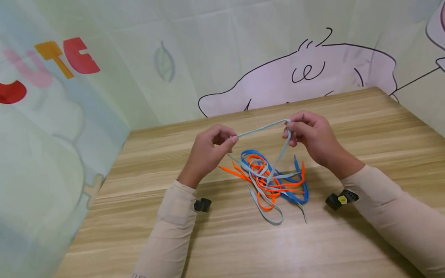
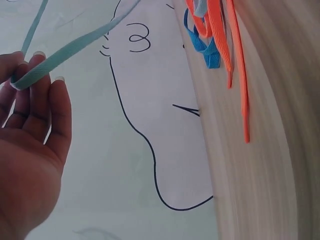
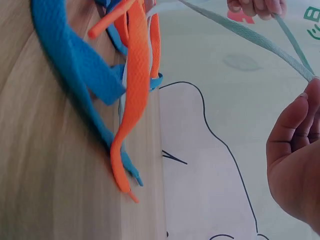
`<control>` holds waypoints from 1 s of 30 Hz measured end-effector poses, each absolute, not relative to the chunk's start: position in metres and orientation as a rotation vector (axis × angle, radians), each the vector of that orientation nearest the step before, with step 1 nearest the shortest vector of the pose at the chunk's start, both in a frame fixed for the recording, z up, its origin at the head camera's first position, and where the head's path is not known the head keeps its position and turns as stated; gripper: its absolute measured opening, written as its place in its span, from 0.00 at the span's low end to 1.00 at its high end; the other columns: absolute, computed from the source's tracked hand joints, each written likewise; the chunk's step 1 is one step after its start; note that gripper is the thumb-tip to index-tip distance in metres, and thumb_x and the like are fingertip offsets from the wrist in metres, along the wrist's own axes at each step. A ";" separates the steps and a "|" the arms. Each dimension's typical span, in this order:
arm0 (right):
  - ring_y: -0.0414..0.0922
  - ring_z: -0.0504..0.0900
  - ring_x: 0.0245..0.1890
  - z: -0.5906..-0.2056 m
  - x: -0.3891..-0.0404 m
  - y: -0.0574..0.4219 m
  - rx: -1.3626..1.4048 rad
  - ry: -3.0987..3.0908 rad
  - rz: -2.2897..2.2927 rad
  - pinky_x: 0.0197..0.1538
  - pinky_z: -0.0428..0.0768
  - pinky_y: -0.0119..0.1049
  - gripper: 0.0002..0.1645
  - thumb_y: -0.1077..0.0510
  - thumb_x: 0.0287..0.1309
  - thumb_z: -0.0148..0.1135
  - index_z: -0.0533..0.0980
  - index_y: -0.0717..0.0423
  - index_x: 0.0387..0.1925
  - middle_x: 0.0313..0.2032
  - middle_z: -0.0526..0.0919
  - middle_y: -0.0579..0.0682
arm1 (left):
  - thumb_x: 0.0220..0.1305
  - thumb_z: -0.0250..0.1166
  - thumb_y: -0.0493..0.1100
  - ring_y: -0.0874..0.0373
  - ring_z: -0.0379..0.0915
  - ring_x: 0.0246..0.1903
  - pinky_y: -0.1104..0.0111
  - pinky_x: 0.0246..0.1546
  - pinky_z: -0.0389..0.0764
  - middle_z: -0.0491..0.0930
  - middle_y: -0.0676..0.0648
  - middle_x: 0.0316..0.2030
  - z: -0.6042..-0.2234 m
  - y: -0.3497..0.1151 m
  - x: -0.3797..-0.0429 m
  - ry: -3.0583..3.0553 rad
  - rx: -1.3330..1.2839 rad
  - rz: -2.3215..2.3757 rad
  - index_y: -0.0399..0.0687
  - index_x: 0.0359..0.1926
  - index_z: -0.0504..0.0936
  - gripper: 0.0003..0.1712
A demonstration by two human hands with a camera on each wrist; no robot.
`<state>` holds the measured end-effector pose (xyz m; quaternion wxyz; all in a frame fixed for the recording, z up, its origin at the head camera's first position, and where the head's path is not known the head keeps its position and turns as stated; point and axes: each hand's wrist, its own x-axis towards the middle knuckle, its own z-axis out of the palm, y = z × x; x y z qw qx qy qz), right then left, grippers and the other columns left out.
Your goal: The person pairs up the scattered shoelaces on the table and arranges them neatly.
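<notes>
A pale blue-green shoelace [image 1: 260, 128] stretches between the two hands above the table. My left hand [image 1: 210, 148] pinches it between thumb and fingers; in the left wrist view the lace [image 2: 65, 54] bends round those fingertips. Higher and to the right, my right hand [image 1: 311, 135] pinches another stretch of it, and from there the lace drops down to the pile. Below the hands lies a tangle of shoelaces: orange ones [image 1: 274, 194], blue ones [image 1: 299, 200] and more pale blue-green loops [image 1: 274, 222]. In the right wrist view an orange lace end [image 3: 132, 100] hangs across a blue lace [image 3: 75, 65].
The wood-grain table [image 1: 139, 231] reaches back to a printed cloth backdrop [image 1: 187, 58] with cartoon drawings and letters. Each wrist carries a small dark camera on a strap, the left one [image 1: 202, 205] and the right one [image 1: 334, 201] both close over the table.
</notes>
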<state>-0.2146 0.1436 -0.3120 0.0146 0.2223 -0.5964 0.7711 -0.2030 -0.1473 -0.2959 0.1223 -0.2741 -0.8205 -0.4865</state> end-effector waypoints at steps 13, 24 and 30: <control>0.42 0.68 0.16 -0.313 -0.221 0.148 0.644 -1.735 2.484 0.19 0.66 0.31 0.05 0.69 0.69 0.55 0.78 0.65 0.39 0.26 0.84 0.53 | 0.68 0.68 0.42 0.47 0.78 0.26 0.64 0.28 0.78 0.79 0.41 0.29 -0.295 -0.170 -0.211 -2.362 -0.662 -1.549 0.41 0.42 0.83 0.08; 0.41 0.73 0.20 -0.314 -0.226 0.158 0.589 -1.680 2.575 0.20 0.67 0.29 0.08 0.69 0.69 0.56 0.80 0.60 0.37 0.24 0.81 0.51 | 0.68 0.66 0.41 0.49 0.78 0.27 0.62 0.38 0.81 0.77 0.41 0.30 -0.294 -0.172 -0.213 -2.298 -0.583 -1.805 0.38 0.43 0.82 0.10; 0.42 0.71 0.20 -0.313 -0.226 0.162 0.588 -1.678 2.566 0.22 0.70 0.29 0.06 0.68 0.69 0.56 0.80 0.61 0.38 0.25 0.78 0.51 | 0.69 0.65 0.39 0.52 0.77 0.27 0.61 0.42 0.83 0.76 0.43 0.30 -0.294 -0.174 -0.215 -2.250 -0.566 -1.906 0.35 0.44 0.81 0.10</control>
